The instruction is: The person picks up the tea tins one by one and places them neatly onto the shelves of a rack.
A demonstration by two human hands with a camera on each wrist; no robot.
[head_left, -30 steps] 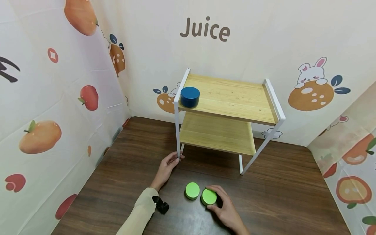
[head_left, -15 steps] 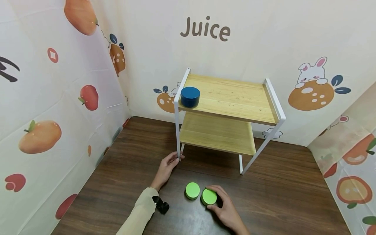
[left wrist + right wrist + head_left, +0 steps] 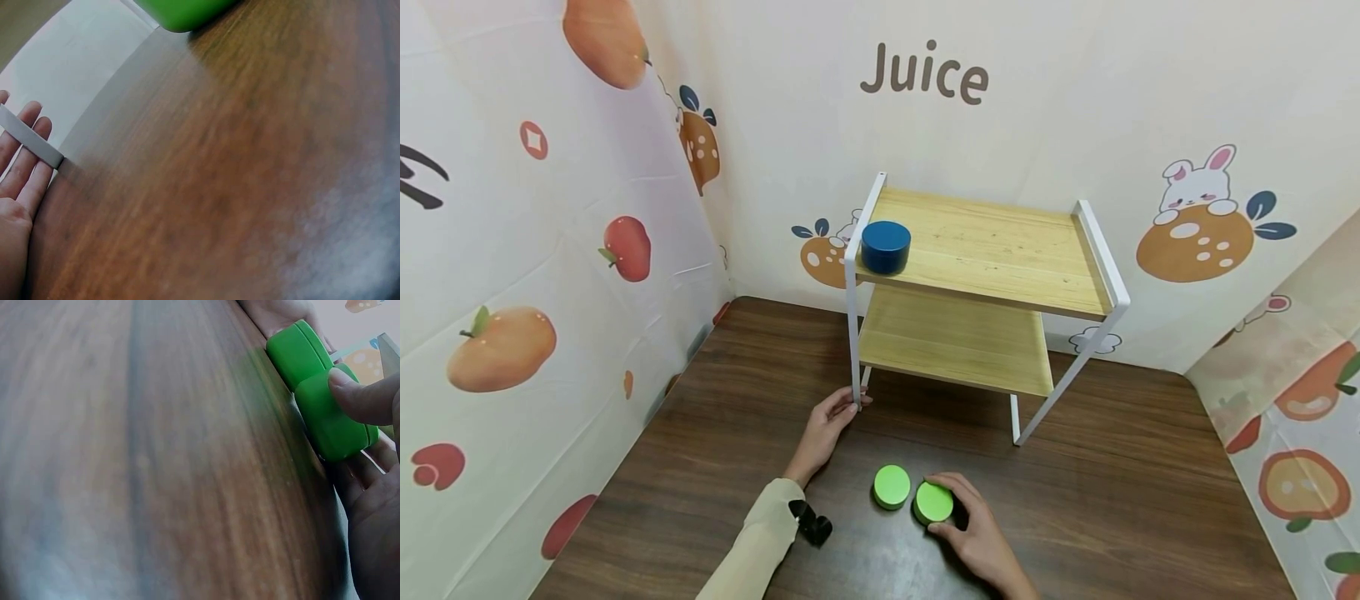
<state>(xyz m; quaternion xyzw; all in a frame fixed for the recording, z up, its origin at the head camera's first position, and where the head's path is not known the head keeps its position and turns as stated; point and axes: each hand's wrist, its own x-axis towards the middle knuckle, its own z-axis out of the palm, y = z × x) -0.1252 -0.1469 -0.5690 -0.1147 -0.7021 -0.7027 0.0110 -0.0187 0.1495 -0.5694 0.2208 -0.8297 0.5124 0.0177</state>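
Note:
A small two-tier shelf [image 3: 992,242] with white legs stands on the dark wooden table. My left hand [image 3: 820,432] holds the foot of its front left leg [image 3: 854,354]; in the left wrist view the fingers [image 3: 28,162] pass behind the white leg. My right hand [image 3: 973,533] grips a round green lidded tin [image 3: 933,503] on the table, thumb on the near side and fingers on the far side. Just left of it sits a second green tin [image 3: 891,487]. In the right wrist view the thumb [image 3: 359,397] presses the nearer green tin [image 3: 331,419].
A round blue tin [image 3: 885,247] sits at the left front corner of the upper shelf board. Printed cloth walls [image 3: 790,100] enclose the table [image 3: 1112,500] at the back and both sides. A black strap piece [image 3: 810,523] hangs at the left wrist.

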